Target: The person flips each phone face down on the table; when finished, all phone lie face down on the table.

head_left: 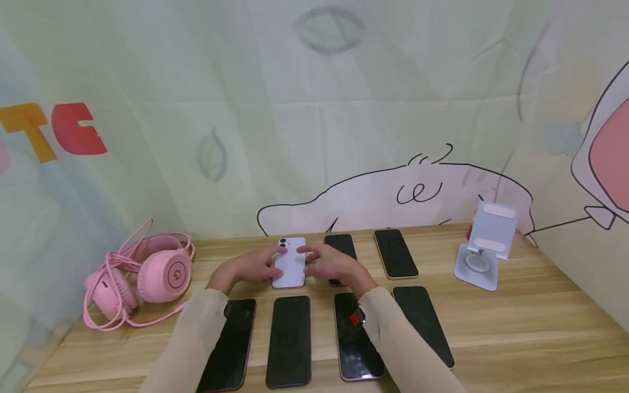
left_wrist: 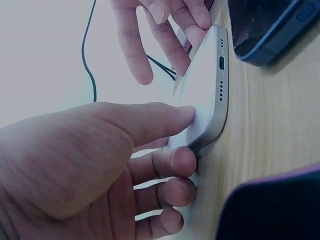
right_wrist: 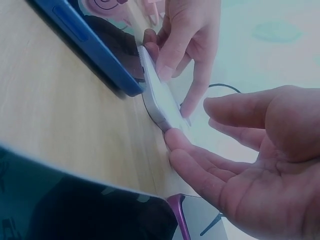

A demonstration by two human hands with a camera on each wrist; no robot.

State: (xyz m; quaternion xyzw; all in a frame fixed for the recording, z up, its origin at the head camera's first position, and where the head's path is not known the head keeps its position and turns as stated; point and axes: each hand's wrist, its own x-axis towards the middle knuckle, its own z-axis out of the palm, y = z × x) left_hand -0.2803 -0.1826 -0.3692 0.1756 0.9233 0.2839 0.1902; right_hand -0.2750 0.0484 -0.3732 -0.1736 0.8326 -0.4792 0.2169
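Note:
A pale lavender smartphone lies back up on the wooden table, its camera lenses at the far end. My left hand is at its left side. In the left wrist view, the thumb of that hand is on the phone's back and the curled fingers are at its edge. My right hand is at the phone's right side. In the right wrist view its fingertips touch the phone's edge, while the thumb stays off the phone. The charging port faces the left wrist camera.
Dark-screened phones stand in two rows: one behind my right hand, another to its right, and several nearer me, including one in front. Pink headphones with a coiled cable are left; a light-blue folding stand is right.

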